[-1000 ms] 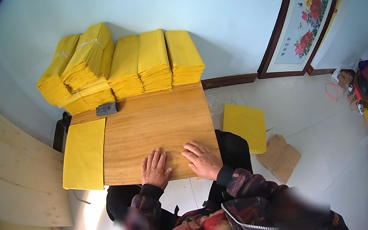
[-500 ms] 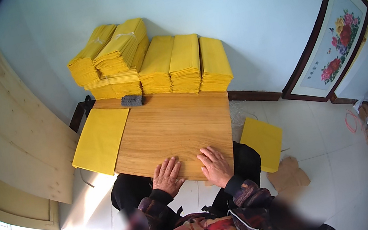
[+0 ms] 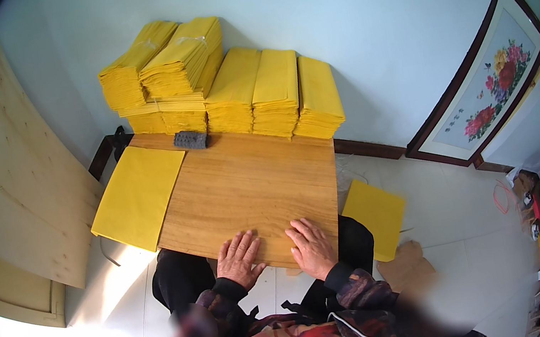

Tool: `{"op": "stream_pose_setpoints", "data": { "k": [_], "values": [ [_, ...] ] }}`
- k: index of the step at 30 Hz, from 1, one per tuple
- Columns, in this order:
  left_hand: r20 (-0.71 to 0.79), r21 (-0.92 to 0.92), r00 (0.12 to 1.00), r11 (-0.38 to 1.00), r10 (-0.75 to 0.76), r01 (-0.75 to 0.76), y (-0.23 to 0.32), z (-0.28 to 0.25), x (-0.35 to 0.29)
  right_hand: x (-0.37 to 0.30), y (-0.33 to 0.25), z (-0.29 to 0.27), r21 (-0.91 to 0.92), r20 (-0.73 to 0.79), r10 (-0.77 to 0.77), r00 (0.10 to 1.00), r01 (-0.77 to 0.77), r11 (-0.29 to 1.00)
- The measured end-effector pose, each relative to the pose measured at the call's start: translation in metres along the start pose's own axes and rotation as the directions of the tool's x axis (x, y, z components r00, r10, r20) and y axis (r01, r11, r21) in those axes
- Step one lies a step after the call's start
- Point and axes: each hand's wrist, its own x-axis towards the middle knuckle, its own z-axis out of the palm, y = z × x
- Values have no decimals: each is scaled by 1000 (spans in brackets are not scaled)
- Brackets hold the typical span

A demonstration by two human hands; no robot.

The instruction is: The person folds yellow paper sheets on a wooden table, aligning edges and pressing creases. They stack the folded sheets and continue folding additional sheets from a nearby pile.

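Wooden board [image 3: 248, 187], bare and light-grained, lies under the left hand [image 3: 239, 260] and right hand [image 3: 313, 249], both grips open, palms flat.

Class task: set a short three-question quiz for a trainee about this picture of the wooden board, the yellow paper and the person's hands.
1. True or false: both hands lie flat on the near edge of the wooden board.
2. Where does the loose yellow sheet on the board lie? A) at its left side, overhanging the edge B) under the right hand C) on top of the stacks
3. Fill in: the small dark block sits just in front of the ____ of yellow paper.

Key:
1. True: left hand and right hand rest palm down, holding nothing.
2. A
3. stacks
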Motion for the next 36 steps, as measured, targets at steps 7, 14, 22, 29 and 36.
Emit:
{"op": "stream_pose_setpoints", "data": {
  "k": [7,14,22,29,36],
  "values": [
    [-22,-12,1000,1000,0,-1,-2,2,-1,0,2,4,-37,17,-7,1000,8,999],
    [-90,-50,996,998,20,-24,-3,3,-3,1,-1,4,-39,37,5,999,-4,999],
    [-127,-74,991,996,35,-45,-5,4,-4,3,-2,2,-34,50,-10,999,12,999],
    [-136,-93,990,995,33,-46,-6,4,-4,3,-4,1,-36,51,-7,999,9,999],
    [-149,-100,988,994,27,-43,-5,3,-4,3,-4,2,-49,45,-11,999,14,999]
  ]
}}
